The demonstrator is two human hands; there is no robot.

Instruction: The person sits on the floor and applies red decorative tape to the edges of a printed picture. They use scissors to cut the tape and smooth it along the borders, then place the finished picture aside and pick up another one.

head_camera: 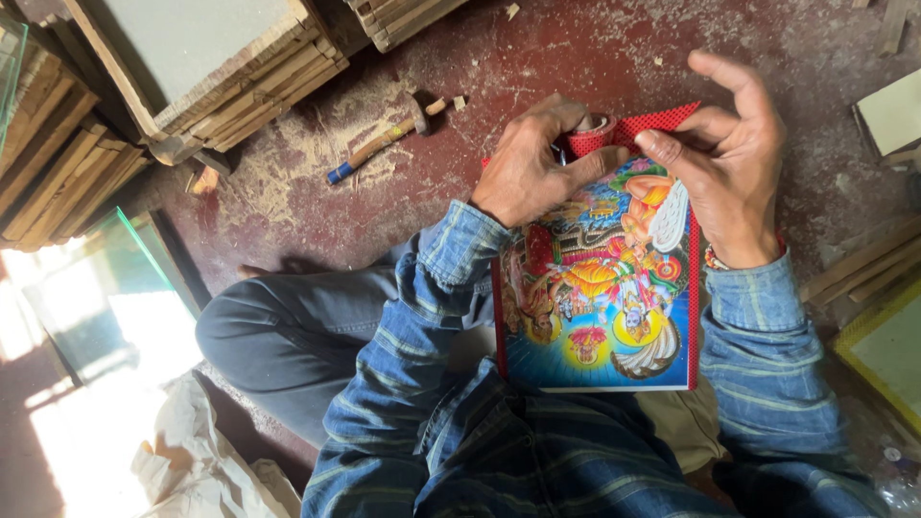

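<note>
The left hand (526,163) holds a red tape roll (587,134) against a colourful picture (600,307); the right hand (724,158) pinches the red dotted strip (662,120). A hammer (384,142) lies on the floor.

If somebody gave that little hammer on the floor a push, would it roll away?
Probably not far. The hammer lies flat on the dusty red floor, and its crosswise head would likely stop a roll, so it may only pivot. The head end probably feels heavier than the slim wooden handle. It looks stiff, not floppy.

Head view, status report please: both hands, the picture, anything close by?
Left hand holds red tape roll. Right hand pinches tape strip along colourful picture top edge. Hammer on floor, apart.
</note>
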